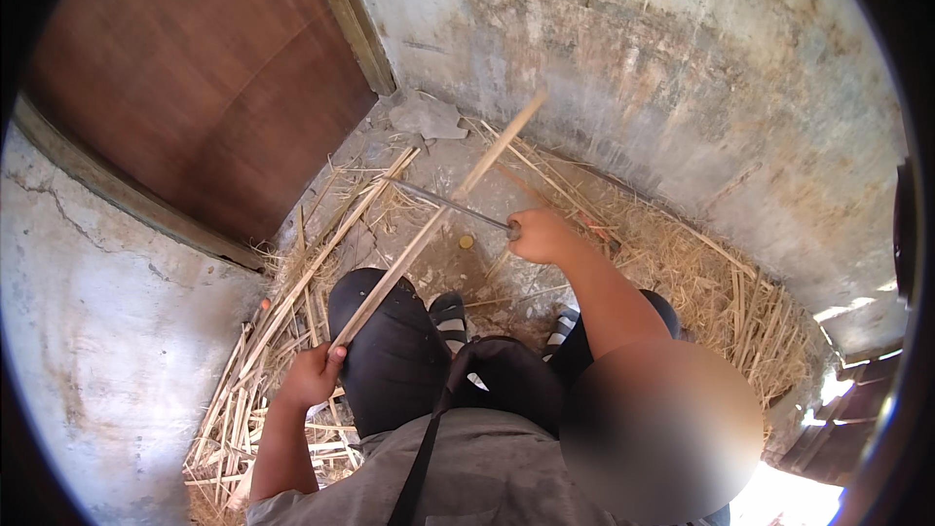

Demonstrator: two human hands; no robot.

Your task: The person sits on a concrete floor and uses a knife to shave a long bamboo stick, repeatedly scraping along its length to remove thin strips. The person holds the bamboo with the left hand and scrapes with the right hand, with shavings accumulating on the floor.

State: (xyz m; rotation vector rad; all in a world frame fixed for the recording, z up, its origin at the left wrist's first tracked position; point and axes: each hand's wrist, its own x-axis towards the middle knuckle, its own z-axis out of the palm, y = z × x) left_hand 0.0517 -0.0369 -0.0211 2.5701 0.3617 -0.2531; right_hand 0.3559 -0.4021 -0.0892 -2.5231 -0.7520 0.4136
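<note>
Apparently for steadiness, in the head view the left hand [314, 375] is wrapped round the near end of a wooden strip [409, 255] slanting over the left knee [375, 365] (contact is unclear). Crosswise, the right hand [539, 236] clenches a knife [419, 192], its blade crossing the strip well beyond the left grip.

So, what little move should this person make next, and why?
Perhaps draw the thin, dark metal blade along the long, pale, flat wooden strip: the right hand grips the blade by one end, the two pieces cross, and the left hand holds the strip's near end.
</note>
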